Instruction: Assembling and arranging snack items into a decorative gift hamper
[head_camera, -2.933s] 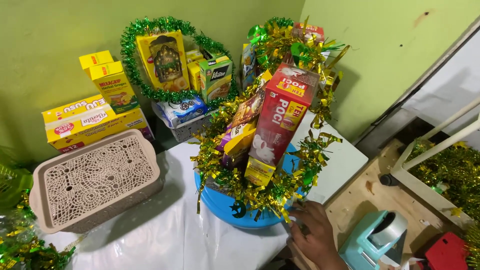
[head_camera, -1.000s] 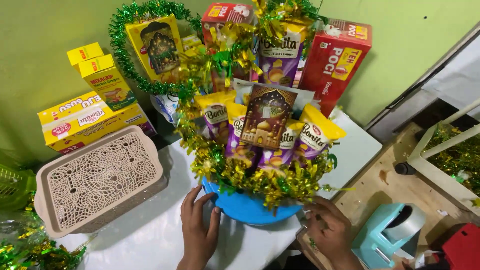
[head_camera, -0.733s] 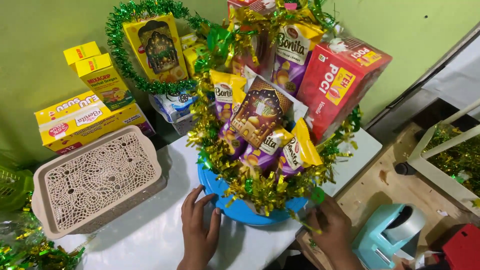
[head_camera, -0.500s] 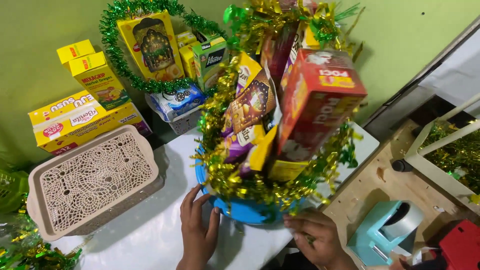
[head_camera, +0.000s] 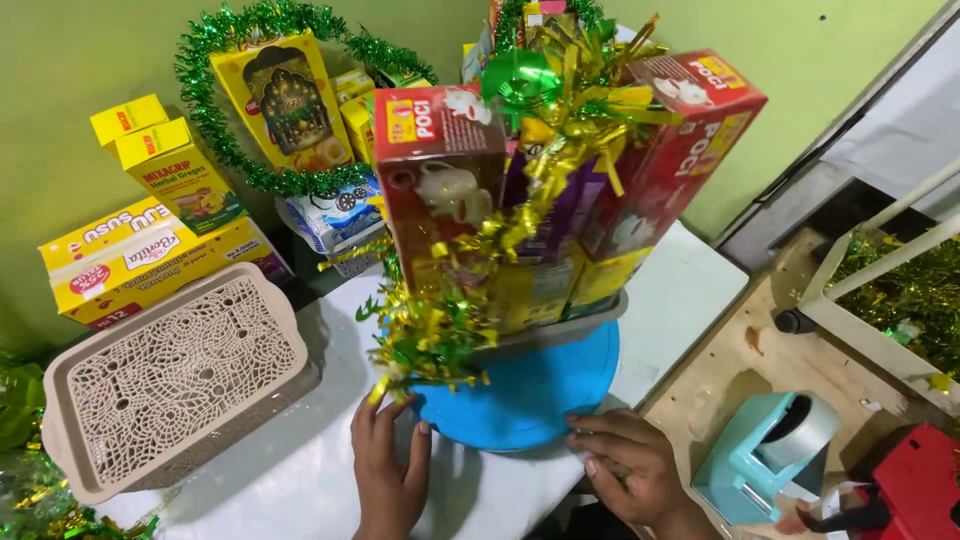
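Note:
A gift hamper of snack packs and two red boxes (head_camera: 440, 170), wrapped in green and gold tinsel (head_camera: 430, 335), stands on a round blue base (head_camera: 525, 395) on the white table. My left hand (head_camera: 388, 470) lies flat at the base's front left edge, fingers touching the rim under the tinsel. At the front right edge my right hand (head_camera: 630, 465) rests with its fingertips on the rim. The snack packs are mostly hidden behind the red boxes.
A beige lattice basket (head_camera: 170, 375) sits at the left. Yellow boxes (head_camera: 130, 255) and a tinsel-ringed yellow box (head_camera: 285, 100) stand against the green wall. A teal tape dispenser (head_camera: 765, 455) and a red object (head_camera: 915, 480) lie at the right on a wooden surface.
The hamper has turned on its base: the snack packs that faced me have swung away and the red boxes now face front. My left hand joined the right at the rim.

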